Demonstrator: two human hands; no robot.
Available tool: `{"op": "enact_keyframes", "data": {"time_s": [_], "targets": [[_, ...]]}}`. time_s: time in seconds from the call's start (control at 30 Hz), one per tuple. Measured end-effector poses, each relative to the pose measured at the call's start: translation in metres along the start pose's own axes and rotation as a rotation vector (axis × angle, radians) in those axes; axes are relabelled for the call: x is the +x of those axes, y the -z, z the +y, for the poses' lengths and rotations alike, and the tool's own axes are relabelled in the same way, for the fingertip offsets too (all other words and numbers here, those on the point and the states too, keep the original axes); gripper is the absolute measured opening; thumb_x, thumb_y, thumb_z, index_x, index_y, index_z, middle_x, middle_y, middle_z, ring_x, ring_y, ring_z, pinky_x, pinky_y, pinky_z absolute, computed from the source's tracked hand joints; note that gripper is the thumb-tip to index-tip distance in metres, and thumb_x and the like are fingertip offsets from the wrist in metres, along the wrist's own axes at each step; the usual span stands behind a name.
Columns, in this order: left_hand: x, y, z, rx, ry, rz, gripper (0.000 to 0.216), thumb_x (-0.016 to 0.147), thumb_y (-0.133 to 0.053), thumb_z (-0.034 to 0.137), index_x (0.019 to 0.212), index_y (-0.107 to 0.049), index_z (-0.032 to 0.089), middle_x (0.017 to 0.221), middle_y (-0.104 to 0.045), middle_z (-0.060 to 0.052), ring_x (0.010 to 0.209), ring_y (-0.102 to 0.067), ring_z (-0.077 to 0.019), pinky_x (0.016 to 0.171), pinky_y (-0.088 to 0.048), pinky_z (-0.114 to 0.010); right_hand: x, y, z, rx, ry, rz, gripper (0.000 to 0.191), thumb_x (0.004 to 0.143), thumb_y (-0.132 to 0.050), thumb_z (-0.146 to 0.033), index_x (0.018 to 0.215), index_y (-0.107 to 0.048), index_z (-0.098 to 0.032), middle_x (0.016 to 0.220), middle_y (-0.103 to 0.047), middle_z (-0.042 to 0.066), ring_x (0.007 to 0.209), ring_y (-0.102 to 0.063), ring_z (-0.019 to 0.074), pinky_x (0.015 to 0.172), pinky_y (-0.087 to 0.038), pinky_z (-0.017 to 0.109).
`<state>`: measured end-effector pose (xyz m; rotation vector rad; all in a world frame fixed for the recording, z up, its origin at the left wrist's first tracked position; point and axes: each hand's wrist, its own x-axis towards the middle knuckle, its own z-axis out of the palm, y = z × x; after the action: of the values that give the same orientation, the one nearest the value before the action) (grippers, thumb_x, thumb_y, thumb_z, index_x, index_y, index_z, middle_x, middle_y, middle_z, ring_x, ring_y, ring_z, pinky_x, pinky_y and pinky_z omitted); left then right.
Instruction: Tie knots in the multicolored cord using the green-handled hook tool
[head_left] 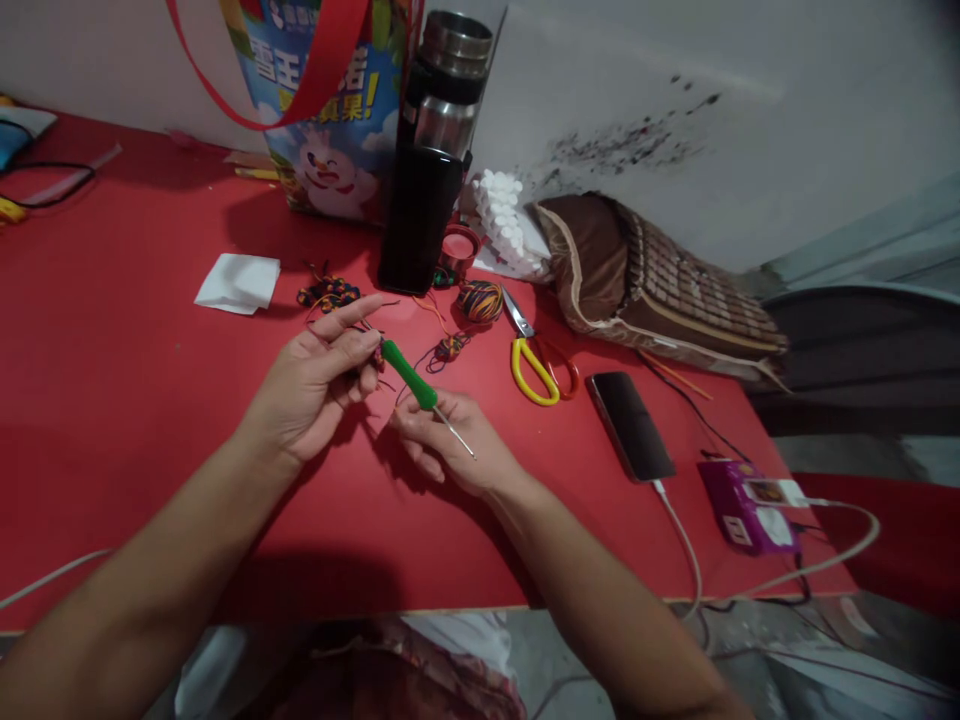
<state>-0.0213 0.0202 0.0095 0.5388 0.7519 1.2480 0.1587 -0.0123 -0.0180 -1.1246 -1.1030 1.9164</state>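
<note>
My right hand (450,445) pinches a green-handled crochet hook (411,378); its metal shaft lies back across my fingers. The handle's far end points at my left hand (319,385). My left hand's fingers are curled on a small piece of multicoloured yarn work (372,345), mostly hidden by my fingers, with thin strands trailing out onto the red table (112,380). Just beyond the hands lie a small ball of multicoloured yarn (480,299), a little yarn knot (450,347) and a crocheted clump (328,293).
Yellow-handled scissors (531,355) and a phone (630,425) on a charging cable lie to the right, with a purple box (742,510) beyond. At the back stand a black-sleeved steel flask (429,170), a printed bag (330,110), a tape roll (459,250), a brown cushion (645,280). White paper (238,282) lies left.
</note>
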Motion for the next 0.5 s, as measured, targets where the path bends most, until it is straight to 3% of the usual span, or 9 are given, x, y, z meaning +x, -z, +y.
{"op": "enact_keyframes", "data": {"time_s": [0.2, 0.37, 0.5], "targets": [[0.001, 0.002, 0.014, 0.068, -0.014, 0.008, 0.029, 0.076, -0.086, 0.004, 0.103, -0.086, 0.013, 0.066, -0.072, 0.000, 0.044, -0.060, -0.0052, 0.041, -0.047, -0.010, -0.005, 0.007, -0.003, -0.448, 0.009, 0.057, 0.026, 0.088, -0.075, -0.038, 0.074, -0.066, -0.018, 0.053, -0.054, -0.007, 0.046, -0.043, 0.0074, 0.048, -0.030, 0.024], [0.001, 0.002, 0.018, 0.094, -0.040, 0.030, 0.029, 0.075, -0.087, 0.006, 0.104, -0.085, 0.010, 0.069, -0.072, -0.001, 0.046, -0.059, -0.0054, 0.037, -0.041, -0.010, -0.009, 0.015, -0.004, -0.686, -0.031, -0.129, 0.017, 0.087, -0.071, -0.024, 0.073, -0.070, -0.016, 0.062, -0.059, -0.003, 0.060, -0.049, 0.0097, 0.059, -0.033, 0.025], [0.001, 0.002, 0.019, 0.108, -0.027, 0.031, 0.026, 0.077, -0.084, 0.003, 0.103, -0.085, 0.010, 0.072, -0.072, -0.002, 0.046, -0.057, -0.0039, 0.038, -0.039, -0.010, -0.013, 0.020, -0.013, -0.784, -0.101, -0.292, 0.018, 0.087, -0.072, -0.019, 0.070, -0.070, -0.015, 0.059, -0.054, -0.005, 0.059, -0.045, 0.0084, 0.059, -0.030, 0.026]]}}
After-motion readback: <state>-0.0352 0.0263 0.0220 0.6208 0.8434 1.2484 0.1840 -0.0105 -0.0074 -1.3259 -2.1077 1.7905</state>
